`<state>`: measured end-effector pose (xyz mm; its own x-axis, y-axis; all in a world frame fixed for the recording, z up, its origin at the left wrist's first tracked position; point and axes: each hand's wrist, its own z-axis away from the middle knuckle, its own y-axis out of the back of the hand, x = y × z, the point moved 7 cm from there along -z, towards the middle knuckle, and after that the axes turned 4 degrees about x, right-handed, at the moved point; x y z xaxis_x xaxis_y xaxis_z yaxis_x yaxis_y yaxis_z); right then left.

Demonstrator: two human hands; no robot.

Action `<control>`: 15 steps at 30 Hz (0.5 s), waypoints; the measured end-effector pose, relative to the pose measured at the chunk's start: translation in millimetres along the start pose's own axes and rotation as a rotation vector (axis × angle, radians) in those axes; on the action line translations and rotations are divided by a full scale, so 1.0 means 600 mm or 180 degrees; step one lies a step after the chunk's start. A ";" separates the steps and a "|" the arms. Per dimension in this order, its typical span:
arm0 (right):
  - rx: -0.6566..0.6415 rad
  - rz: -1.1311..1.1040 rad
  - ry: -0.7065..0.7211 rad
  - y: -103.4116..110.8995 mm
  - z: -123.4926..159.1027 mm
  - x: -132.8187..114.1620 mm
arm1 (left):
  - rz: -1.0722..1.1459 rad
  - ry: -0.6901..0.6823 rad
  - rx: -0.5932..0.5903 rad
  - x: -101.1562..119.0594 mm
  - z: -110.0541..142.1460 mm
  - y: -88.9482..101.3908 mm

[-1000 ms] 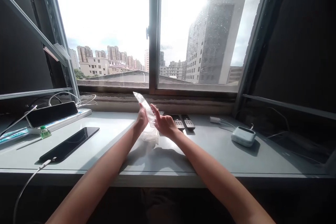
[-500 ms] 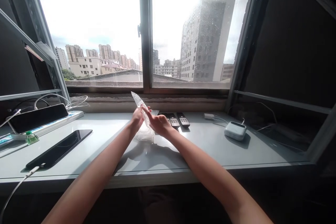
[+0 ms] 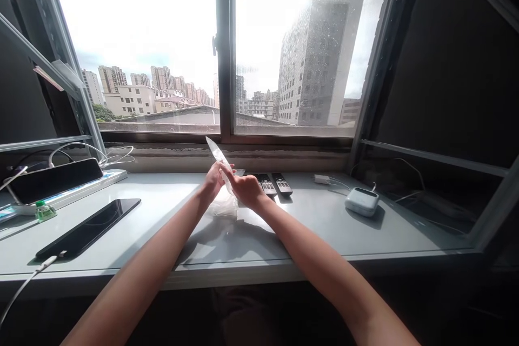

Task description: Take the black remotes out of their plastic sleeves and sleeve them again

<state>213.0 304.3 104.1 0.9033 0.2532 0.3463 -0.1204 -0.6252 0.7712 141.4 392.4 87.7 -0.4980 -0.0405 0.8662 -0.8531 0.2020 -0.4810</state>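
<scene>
A translucent plastic bag point(image 3: 217, 154) is held between my two hands above the desk, its upper part sticking up to a point at the upper left. My left hand point(image 3: 213, 180) grips it from the left, fingers closed round its edge. My right hand point(image 3: 248, 189) is closed on the bag from the right, with thumb and fingers partly hidden. Crumpled translucent plastic point(image 3: 224, 206) hangs below the hands, near the desk top. Just behind my right hand lie dark remote controls point(image 3: 267, 185), one of them partly covered by the hand.
Another remote point(image 3: 281, 184) lies to the right. A pale box-shaped device point(image 3: 362, 201) with a cable and a white plug point(image 3: 321, 179) are farther right. On the left are a black phone point(image 3: 91, 227), a small green bottle point(image 3: 44, 211) and a power strip point(image 3: 115, 178). A window stands behind the desk point(image 3: 316, 227).
The bag's upper part looks flatter and narrower and has shifted slightly to the right. Both hands stay on it in nearly the same place. The camera view has moved a little.
</scene>
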 end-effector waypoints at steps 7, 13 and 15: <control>-0.0106 -0.0043 0.0129 -0.007 0.003 0.006 | 0.0208 0.0062 -0.0334 0.009 0.005 -0.008; 0.0121 -0.0035 0.0234 -0.002 0.002 0.004 | 0.0186 0.0039 -0.0365 0.010 -0.002 0.002; 0.0145 -0.0037 0.0271 0.000 0.002 0.001 | 0.0150 0.0030 -0.0373 0.011 -0.001 0.001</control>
<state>214.0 303.5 103.8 0.8660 0.3214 0.3830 -0.0894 -0.6541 0.7511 137.5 393.0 93.3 -0.5352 -0.0191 0.8445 -0.8044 0.3166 -0.5027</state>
